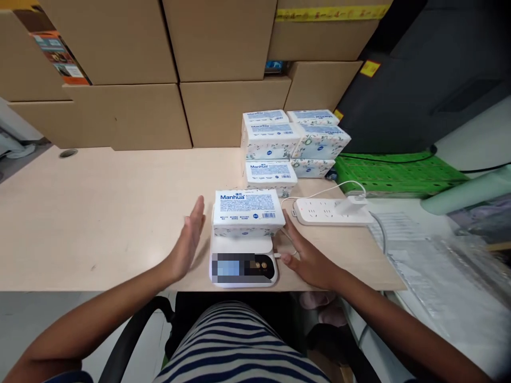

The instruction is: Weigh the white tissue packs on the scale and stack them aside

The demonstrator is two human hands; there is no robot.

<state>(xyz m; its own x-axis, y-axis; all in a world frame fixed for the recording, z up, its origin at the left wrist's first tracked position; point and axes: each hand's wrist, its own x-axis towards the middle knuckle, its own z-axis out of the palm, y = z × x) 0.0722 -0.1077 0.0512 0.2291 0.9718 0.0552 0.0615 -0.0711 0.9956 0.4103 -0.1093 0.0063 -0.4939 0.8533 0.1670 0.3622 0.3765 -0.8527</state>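
A white tissue pack with blue "Manhua" print rests on a white digital scale near the table's front edge. The scale's display is blurred out. To the left of the pack, my left hand is held upright, fingers straight, apart from it and holding nothing. My right hand is on the pack's right side with its fingers stretched out; the fingertips are close to the pack's corner, and I cannot tell whether they touch. Behind the scale, several more tissue packs are stacked in two columns.
A white power strip with a plugged-in charger and cable lies on the right. Cardboard boxes line the back of the table. A green crate and clear plastic wrapping are at the right.
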